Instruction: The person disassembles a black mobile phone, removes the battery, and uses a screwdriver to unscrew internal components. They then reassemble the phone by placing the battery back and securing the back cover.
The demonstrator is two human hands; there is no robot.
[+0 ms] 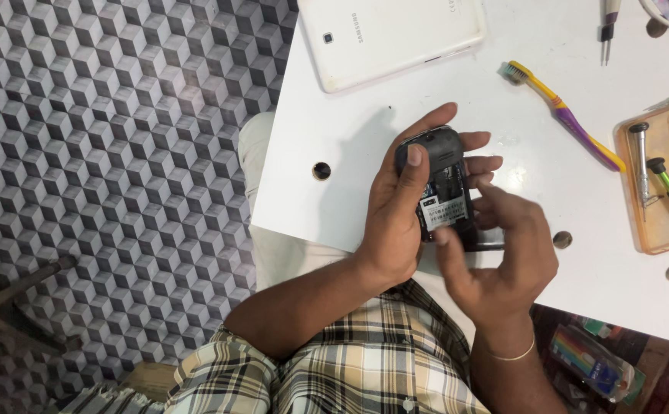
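Head view, left to right: patterned cube-tile floor (104,153), white table (396,115) with white tablet (396,38) face down. Left hand (396,222) wraps around a small black phone (442,180), back cover off, thumb on top edge. Right hand (503,253) fingers curled, index tip touching the phone's white label. Further right: yellow-purple toothbrush (564,115), orange phone case (668,180) holding screwdrivers (660,180).

Only one label here: small white rectangular sticker (445,212) (dark print) on the dark phone's (442,165) open back, probably the battery.
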